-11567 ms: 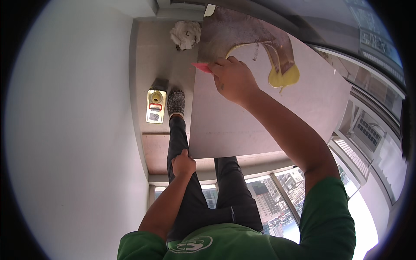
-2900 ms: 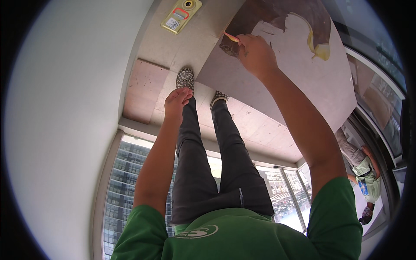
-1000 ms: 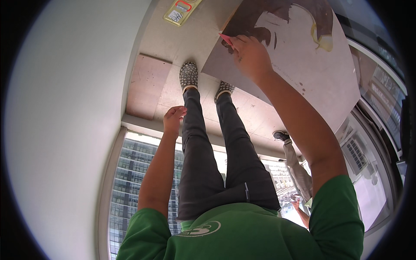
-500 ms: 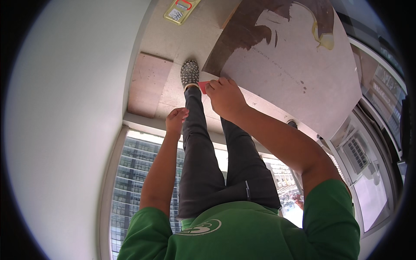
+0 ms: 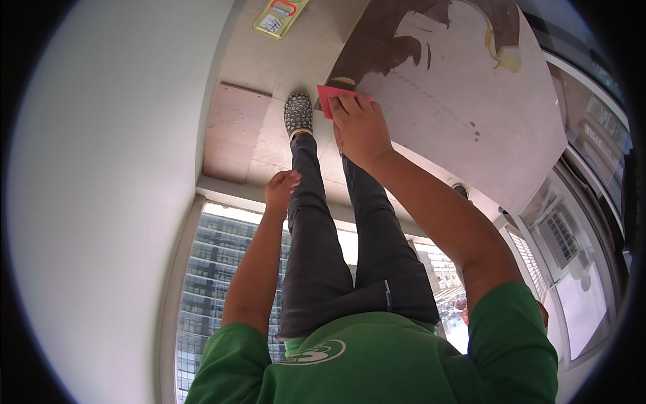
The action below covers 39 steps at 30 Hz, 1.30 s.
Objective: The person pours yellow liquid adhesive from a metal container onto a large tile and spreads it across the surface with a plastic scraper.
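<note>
Head view: here's the right hand (image 5: pixel 362 131), fingers closed on the red scraper (image 5: pixel 330 101), which sits at the left corner of the board (image 5: pixel 484 155). Brown coating (image 5: pixel 380 57) spreads above it, yellow glue (image 5: pixel 509 59) off to the right. The left hand (image 5: pixel 279 190), loosely curled, is beside the left leg (image 5: pixel 306 182); whether it grips anything, I can't tell. The can (image 5: pixel 281 19) stands on the floor (image 5: pixel 296 54).

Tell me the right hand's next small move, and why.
Probably draw the red spreader rightward: the right hand grips it, a yellow smear lies just beyond its edge, and the board there is pale beside the brown coating.
</note>
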Motion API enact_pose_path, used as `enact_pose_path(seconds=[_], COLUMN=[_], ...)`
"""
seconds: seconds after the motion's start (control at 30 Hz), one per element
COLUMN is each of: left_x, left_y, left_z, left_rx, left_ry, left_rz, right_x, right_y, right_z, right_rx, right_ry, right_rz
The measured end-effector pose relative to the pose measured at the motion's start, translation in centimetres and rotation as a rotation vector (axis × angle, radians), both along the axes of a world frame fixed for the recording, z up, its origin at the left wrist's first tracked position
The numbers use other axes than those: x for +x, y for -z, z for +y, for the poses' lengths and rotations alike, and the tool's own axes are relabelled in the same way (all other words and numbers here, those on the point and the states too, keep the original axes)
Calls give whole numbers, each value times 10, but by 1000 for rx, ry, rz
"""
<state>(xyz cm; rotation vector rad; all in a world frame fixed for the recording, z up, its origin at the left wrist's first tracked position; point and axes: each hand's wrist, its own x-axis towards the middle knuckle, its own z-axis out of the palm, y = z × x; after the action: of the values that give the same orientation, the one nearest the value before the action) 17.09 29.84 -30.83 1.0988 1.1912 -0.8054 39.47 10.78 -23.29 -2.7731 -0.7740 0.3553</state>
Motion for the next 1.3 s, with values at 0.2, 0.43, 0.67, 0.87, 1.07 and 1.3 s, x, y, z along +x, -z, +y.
enact_pose_path(seconds=[0.2, 0.43, 0.67, 0.87, 1.07, 1.3], left_x=[1, -3, -3, -5, -5, -2], left_y=[2, 0, 0, -2, -6, -54], left_z=[4, 4, 6, 7, -4, -27], left_rx=[8, 10, 17, -4, -35, 15], left_ry=[3, 22, 53, 29, 117, 398], left_rz=[8, 13, 14, 10, -10, -79], right_x=[12, 9, -28, 18, 33, 37], right_y=[-10, 1, -13, -33, -2, -20], right_z=[0, 10, 31, -12, -67, -72], right_rx=[32, 36, 58, 213, -62, -66], right_ry=[104, 118, 4, 223, 116, 202], right_rz=[69, 88, 286, 222, -100, 68])
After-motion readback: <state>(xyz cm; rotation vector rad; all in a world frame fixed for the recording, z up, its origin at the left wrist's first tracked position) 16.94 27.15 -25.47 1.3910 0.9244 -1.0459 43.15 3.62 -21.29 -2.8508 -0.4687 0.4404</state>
